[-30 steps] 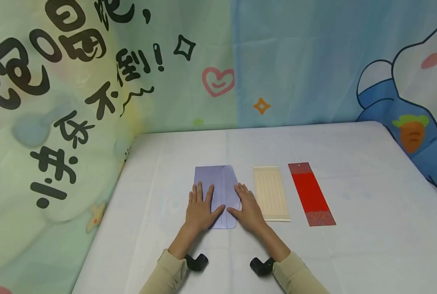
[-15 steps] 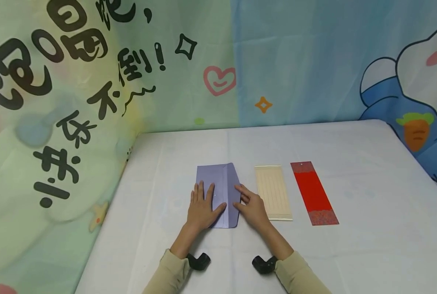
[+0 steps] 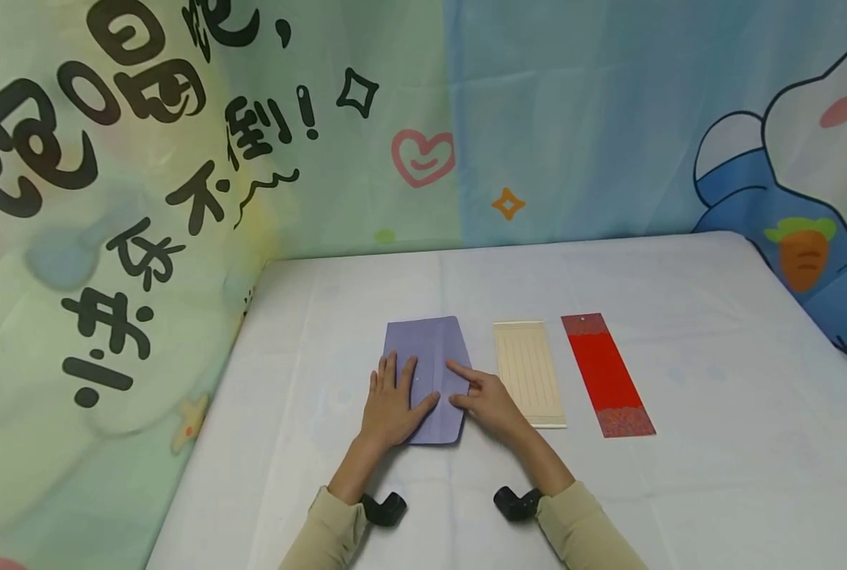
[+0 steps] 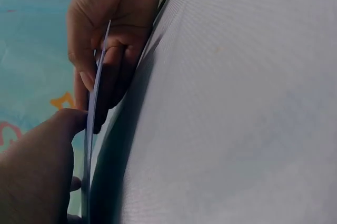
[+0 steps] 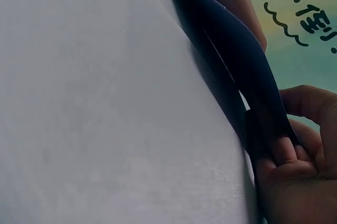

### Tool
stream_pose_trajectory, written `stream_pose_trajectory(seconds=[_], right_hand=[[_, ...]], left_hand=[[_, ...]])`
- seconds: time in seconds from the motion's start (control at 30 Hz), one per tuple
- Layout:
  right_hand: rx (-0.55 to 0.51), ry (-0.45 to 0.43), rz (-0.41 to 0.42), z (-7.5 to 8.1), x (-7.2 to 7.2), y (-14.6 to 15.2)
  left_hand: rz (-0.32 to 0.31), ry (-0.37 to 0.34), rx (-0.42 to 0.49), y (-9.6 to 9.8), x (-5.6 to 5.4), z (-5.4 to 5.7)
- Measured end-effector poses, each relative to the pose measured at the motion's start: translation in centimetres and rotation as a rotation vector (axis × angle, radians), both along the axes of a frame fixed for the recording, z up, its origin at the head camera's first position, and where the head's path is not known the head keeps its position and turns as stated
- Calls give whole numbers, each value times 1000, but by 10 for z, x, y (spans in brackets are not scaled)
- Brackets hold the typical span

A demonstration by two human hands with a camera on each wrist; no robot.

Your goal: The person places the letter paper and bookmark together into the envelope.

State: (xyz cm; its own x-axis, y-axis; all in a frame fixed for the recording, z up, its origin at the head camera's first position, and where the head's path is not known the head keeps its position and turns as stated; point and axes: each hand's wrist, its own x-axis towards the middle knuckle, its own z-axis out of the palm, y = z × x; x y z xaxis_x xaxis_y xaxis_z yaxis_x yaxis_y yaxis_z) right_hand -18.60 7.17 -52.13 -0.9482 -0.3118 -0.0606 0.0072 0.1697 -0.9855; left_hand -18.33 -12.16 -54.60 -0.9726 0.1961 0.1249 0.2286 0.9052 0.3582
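Observation:
A purple paper envelope (image 3: 423, 340) lies on the white table with a lengthwise crease near its right side. My left hand (image 3: 386, 405) rests flat across its lower left part, thumb pointing towards the middle. At the right edge, my right hand (image 3: 493, 402) pinches the envelope, its index finger stretched over the top. The right wrist view shows the raised, bent purple sheet (image 5: 247, 50) above the table, with fingers of the right hand (image 5: 300, 166) underneath. Seen edge-on in the left wrist view, the sheet (image 4: 90, 145) passes between the right hand's thumb and fingers.
Right of the envelope lies a cream panel with thin vertical lines (image 3: 526, 368). Beyond it is a red strip (image 3: 611, 376) with patterned ends and a small hole. Black wrist devices (image 3: 385, 509) sit under both cuffs. A printed curtain (image 3: 580, 119) hangs behind.
The right hand has gone from lying flat on the envelope to pinching its right edge, which has lifted. The envelope's far end has shifted slightly right. The left hand stays put.

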Motion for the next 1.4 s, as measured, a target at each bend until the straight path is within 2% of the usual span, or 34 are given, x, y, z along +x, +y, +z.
stream_pose_trajectory(seconds=[0.1, 0.13, 0.27, 0.63, 0.77, 1.0, 1.23, 1.4], right_hand=[[-6, -5, -13, 16, 5, 2], [-6, 1, -19, 17, 5, 2], [-8, 1, -47, 17, 5, 3], [-95, -27, -50, 16, 5, 5], [-125, -42, -39, 14, 5, 6], [-127, -34, -38, 11, 4, 8], [-155, -40, -27, 7, 3, 7], [-162, -11, -31, -10, -3, 7]], left_hand=[[4, 20, 23, 1, 0, -1], [7, 26, 29, 1, -1, -1], [25, 59, 40, 1, -1, -1], [64, 141, 38, 5, -4, 3], [79, 163, 51, 7, -4, 2], [99, 195, 9, 14, -4, 4], [116, 258, 6, 16, -3, 7], [124, 308, 32, 17, -3, 8]])
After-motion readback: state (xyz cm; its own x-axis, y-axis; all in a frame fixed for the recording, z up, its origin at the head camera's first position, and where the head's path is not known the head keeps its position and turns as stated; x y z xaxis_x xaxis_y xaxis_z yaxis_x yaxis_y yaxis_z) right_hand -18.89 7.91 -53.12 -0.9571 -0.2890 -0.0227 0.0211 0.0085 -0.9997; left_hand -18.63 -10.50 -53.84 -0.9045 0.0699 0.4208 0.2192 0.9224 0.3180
